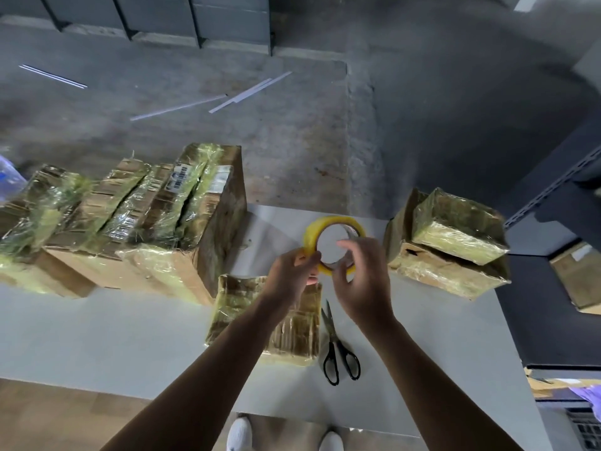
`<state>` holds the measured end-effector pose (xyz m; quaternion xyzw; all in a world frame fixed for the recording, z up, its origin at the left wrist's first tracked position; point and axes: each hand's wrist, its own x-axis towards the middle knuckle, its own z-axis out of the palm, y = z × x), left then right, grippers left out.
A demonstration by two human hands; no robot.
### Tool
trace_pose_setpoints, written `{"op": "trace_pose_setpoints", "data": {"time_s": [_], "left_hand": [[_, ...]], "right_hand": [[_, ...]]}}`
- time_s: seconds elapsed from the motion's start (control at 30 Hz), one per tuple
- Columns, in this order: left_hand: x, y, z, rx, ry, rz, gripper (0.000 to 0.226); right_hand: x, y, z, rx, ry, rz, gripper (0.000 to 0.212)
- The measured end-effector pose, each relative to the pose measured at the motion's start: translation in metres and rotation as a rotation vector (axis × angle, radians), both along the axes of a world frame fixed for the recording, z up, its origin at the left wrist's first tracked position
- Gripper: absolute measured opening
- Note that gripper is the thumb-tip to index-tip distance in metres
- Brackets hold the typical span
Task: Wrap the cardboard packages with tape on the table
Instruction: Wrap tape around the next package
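Observation:
A yellowish roll of clear tape (pixel 313 230) is held up above the white table (pixel 130 336). My left hand (pixel 287 276) pinches its left rim. My right hand (pixel 364 278) curls its fingers round the right side of the roll. Under my left forearm lies a flat cardboard package (pixel 240 299) covered in shiny tape. A pair of black-handled scissors (pixel 338 349) rests just right of that package.
Several taped cardboard packages (pixel 146 219) stand in a row across the table's left half. Two more taped packages (pixel 452 242) are stacked at the right far corner. A dark metal shelf (pixel 553 203) stands to the right. Concrete floor with white strips lies beyond.

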<state>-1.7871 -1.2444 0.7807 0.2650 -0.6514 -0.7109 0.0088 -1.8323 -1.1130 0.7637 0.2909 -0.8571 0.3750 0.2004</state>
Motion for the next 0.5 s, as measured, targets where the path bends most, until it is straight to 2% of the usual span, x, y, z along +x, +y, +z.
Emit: {"op": "trace_pose_setpoints", "data": {"time_s": [0.07,0.13,0.2,0.27,0.33,0.4,0.5], "left_hand": [[0.005,-0.012,-0.004,-0.077,0.028,-0.064,0.023],[0.013,-0.022,-0.008,-0.115,0.052,-0.105,0.022],[0.02,-0.029,-0.012,-0.112,0.059,-0.107,0.02],[0.026,-0.035,-0.014,-0.102,0.075,-0.12,0.021],[0.033,-0.04,-0.015,-0.099,0.108,-0.137,0.022],[0.036,-0.044,-0.013,-0.126,0.134,-0.134,0.019],[0.036,-0.048,-0.012,-0.241,0.069,-0.063,0.014]], "right_hand": [[-0.002,-0.008,0.003,-0.095,-0.187,-0.148,0.039],[-0.005,-0.017,0.01,-0.162,-0.489,-0.201,0.056],[-0.008,-0.022,0.017,-0.177,-0.648,-0.252,0.062],[-0.013,-0.024,0.018,-0.12,-0.726,-0.263,0.055],[-0.016,-0.025,0.016,-0.025,-0.839,-0.19,0.035],[-0.015,-0.028,0.013,-0.025,-0.953,-0.115,0.021],[-0.01,-0.033,0.009,-0.025,-0.916,-0.078,0.017]]}}
